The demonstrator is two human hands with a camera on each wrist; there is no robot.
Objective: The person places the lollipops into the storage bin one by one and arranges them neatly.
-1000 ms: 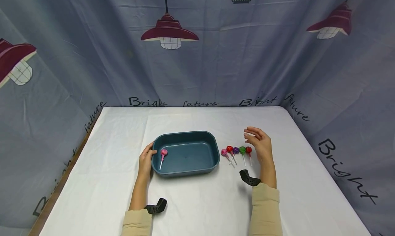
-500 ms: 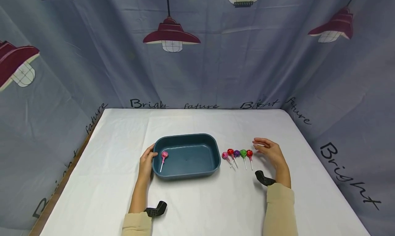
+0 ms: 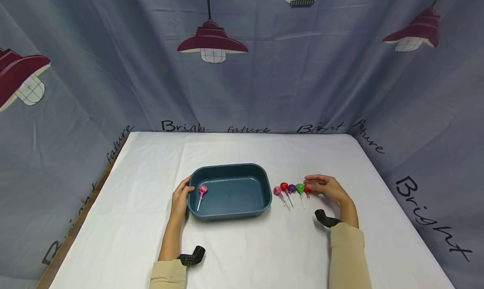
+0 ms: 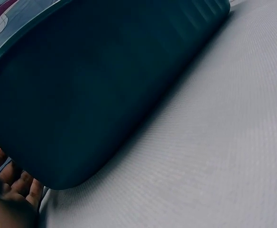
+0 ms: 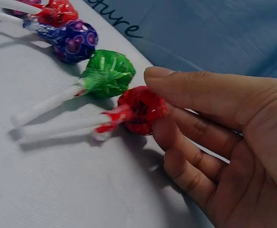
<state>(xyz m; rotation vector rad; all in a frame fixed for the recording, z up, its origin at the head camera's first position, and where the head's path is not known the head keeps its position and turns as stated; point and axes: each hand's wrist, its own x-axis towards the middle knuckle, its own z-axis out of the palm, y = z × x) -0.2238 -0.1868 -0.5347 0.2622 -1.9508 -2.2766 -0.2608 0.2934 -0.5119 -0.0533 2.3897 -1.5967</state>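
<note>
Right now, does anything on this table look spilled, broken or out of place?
No, nothing looks spilled or broken. The only small oddity is at the left end of the row of five lollipops, where the sticks seem to cross while the others lie side by side. One pink lollipop lies alone in the tray.

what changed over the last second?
Right-hand grip swung right and nearer the person, then back left; it's now at the head of the rightmost red lollipop, seemingly pinching it. Unchanged: left-hand grip on the blue tray, pink lollipop inside.
</note>
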